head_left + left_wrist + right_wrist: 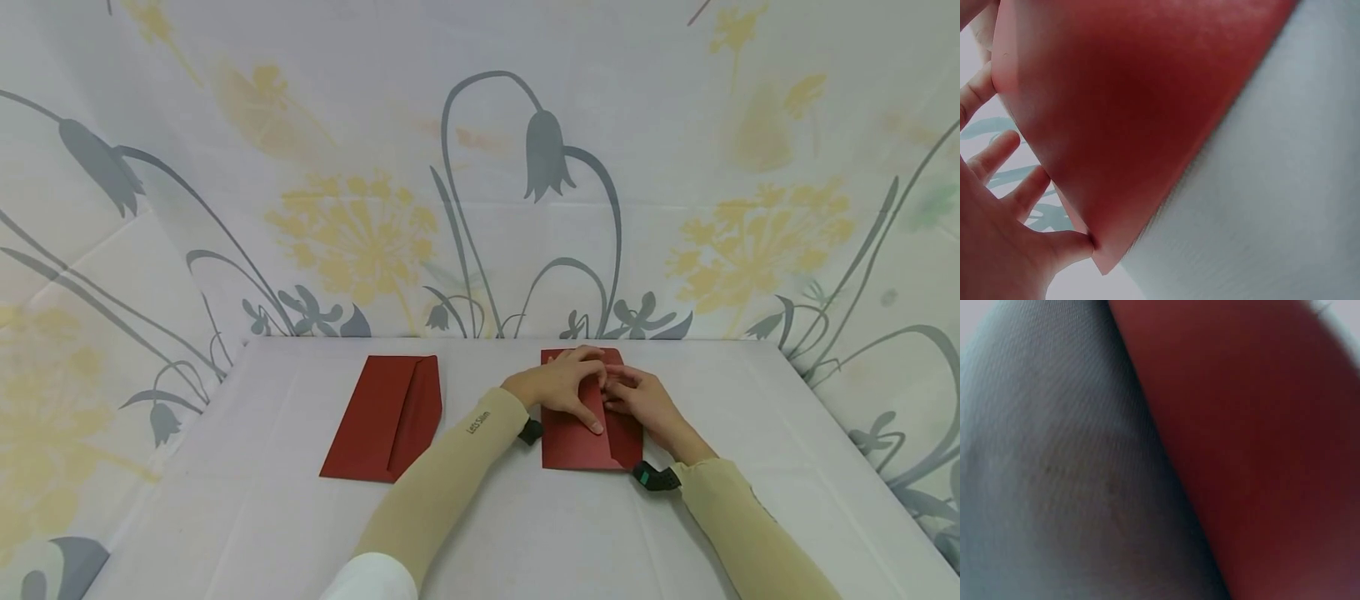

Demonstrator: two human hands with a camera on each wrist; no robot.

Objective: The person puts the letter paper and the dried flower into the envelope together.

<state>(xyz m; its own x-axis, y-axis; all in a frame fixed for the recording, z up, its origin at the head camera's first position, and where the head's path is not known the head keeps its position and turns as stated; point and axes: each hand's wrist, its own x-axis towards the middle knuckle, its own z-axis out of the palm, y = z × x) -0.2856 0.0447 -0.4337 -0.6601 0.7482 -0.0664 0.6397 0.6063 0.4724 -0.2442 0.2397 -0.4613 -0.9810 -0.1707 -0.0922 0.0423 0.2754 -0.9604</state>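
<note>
Two red envelopes lie on the white table in the head view. The right envelope (566,450) is under both hands, its flap (624,442) folded out on the right side. My left hand (562,379) rests across it, thumb stretched to the flap crease and fingers spread over the upper part. In the left wrist view, fingertips touch the edge of the red paper (1116,125). My right hand (645,404) has bent fingers at the opening beside the left fingertips, pinching the paper edge there; its fingertips are partly hidden. Blurred red paper (1241,437) fills the right wrist view's right side.
To the left lies the other red envelope (367,417), its flap open toward the right, with the left forearm passing close to its lower corner. A floral-patterned cloth (495,208) hangs behind the white table (262,533).
</note>
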